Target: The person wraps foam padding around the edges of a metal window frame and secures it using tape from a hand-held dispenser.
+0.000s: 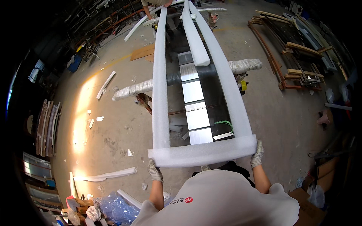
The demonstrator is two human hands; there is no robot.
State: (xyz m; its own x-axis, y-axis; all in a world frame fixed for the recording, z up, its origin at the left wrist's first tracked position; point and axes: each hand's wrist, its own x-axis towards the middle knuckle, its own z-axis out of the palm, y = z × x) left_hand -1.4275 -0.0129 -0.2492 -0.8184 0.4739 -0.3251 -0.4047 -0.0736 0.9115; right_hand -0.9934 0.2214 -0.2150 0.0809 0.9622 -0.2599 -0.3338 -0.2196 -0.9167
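A long glass-like panel stretches away from me, its edges covered by thick white foam strips. Across the near end lies a short foam edge strip. My left hand, in a striped glove, grips this strip at its left corner. At the right corner my right hand, gloved the same way, has its fingers closed on the strip's other end. Foam also runs along the left side and the right side. Another foam piece lies lengthwise over the panel's far half.
Wrapped support bars pass beneath the panel, sticking out on both sides. At the far end is another person's hand. Foam scraps litter the left floor. A rack of timber and metal stands right; blue plastic film lies near left.
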